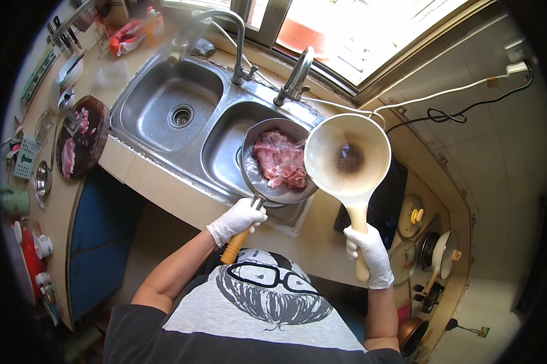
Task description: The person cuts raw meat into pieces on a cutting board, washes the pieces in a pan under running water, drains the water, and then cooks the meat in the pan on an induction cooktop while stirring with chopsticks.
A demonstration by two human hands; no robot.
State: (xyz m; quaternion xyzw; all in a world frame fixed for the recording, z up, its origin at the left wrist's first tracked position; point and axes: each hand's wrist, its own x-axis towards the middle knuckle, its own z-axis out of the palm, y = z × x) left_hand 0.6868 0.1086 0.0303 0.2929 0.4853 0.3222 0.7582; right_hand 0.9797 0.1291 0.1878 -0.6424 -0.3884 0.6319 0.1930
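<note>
My gloved left hand (238,220) grips the wooden handle of a metal pan (249,176) held over the right sink basin (223,150). Raw pinkish meat (278,159) fills much of the pan. In my gloved right hand (369,255) is the pale handle of a cream-coloured saucepan (348,152). A dark brown stain (350,158) marks the saucepan's inside bottom. Its left rim overlaps the right edge of the metal pan in view; what looks like clear liquid shows between the saucepan's rim and the meat.
Two curved taps (296,77) stand behind the double sink. At left, a round chopping board (93,136) carries a cleaver (73,123) and meat pieces. A black cooktop (394,200) lies partly behind the saucepan. Lids (409,217) and pans line the right side; cords (441,114) run along the wall.
</note>
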